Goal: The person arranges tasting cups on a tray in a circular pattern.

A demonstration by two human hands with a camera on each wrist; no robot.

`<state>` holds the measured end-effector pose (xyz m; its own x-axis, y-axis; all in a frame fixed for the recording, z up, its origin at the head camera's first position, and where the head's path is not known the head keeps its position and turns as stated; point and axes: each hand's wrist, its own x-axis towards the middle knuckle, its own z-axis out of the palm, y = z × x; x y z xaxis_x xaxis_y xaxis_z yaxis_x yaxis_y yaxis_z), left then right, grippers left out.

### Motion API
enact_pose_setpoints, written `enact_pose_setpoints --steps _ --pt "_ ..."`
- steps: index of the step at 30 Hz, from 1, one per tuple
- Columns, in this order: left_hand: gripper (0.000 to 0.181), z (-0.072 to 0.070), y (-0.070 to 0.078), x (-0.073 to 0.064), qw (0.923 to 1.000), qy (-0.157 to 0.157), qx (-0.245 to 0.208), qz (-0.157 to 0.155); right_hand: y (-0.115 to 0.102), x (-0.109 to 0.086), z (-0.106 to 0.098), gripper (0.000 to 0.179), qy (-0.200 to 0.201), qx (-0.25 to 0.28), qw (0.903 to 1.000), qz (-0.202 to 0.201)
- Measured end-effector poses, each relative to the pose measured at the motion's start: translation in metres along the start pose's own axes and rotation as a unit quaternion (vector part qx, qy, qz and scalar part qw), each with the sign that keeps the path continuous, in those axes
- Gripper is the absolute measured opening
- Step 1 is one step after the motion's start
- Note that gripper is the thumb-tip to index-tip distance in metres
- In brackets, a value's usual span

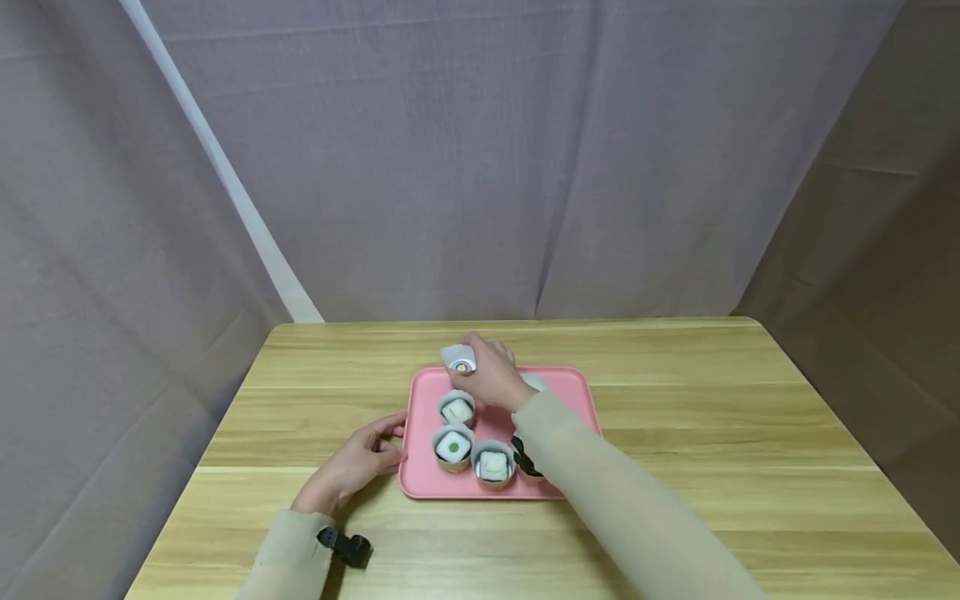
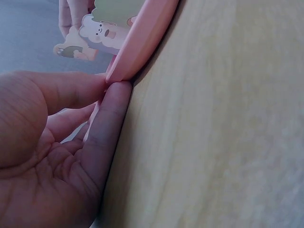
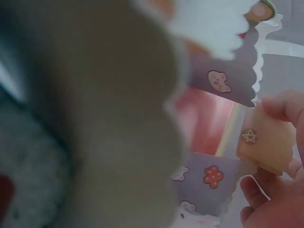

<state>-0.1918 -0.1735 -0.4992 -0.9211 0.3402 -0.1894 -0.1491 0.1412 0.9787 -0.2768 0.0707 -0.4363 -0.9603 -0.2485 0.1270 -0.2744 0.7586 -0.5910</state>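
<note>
A pink tray [image 1: 422, 417] lies on the table with several scalloped paper cups on it. White square sushi-like pieces sit in some, such as the near-left cup [image 1: 453, 448], whose piece has a green centre, and the front cup [image 1: 492, 465]. My left hand [image 1: 352, 465] pinches the tray's left rim [image 2: 142, 45] between thumb and finger. Over the far left part of the tray, my right hand [image 1: 491, 375] holds a paper cup [image 1: 453, 356] tilted, its printed bottom showing inside. In the right wrist view this cup [image 3: 266, 137] is tan with a star mark.
Wooden table [image 1: 750, 442] surrounds the tray. Grey curtain [image 1: 450, 167] hangs behind its far edge. A black strapped device [image 1: 348, 548] is on the left wrist. The right sleeve [image 1: 600, 475] crosses the tray's near right corner and partly hides another cup there.
</note>
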Motion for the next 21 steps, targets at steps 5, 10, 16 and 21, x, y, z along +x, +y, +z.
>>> enact_pose_setpoints --steps 5,10,16,21 --pt "0.062 -0.0007 0.0004 -0.0014 1.0000 0.002 0.001 0.000 0.0047 0.0012 0.0047 0.055 -0.016 -0.015 0.9997 0.003" --pt "0.062 -0.0016 0.0007 -0.0027 1.0000 0.000 -0.003 0.001 0.0069 0.0017 0.0058 0.055 -0.024 -0.016 0.9995 0.011" --pt "0.062 -0.0015 -0.0003 -0.0016 1.0000 0.002 -0.001 0.000 0.0057 -0.0004 0.0020 0.057 -0.044 -0.045 0.9979 0.017" --pt "0.062 -0.0021 -0.0011 0.0001 1.0000 0.002 0.002 -0.002 0.0049 -0.0021 -0.0006 0.043 -0.053 -0.091 0.9944 -0.002"
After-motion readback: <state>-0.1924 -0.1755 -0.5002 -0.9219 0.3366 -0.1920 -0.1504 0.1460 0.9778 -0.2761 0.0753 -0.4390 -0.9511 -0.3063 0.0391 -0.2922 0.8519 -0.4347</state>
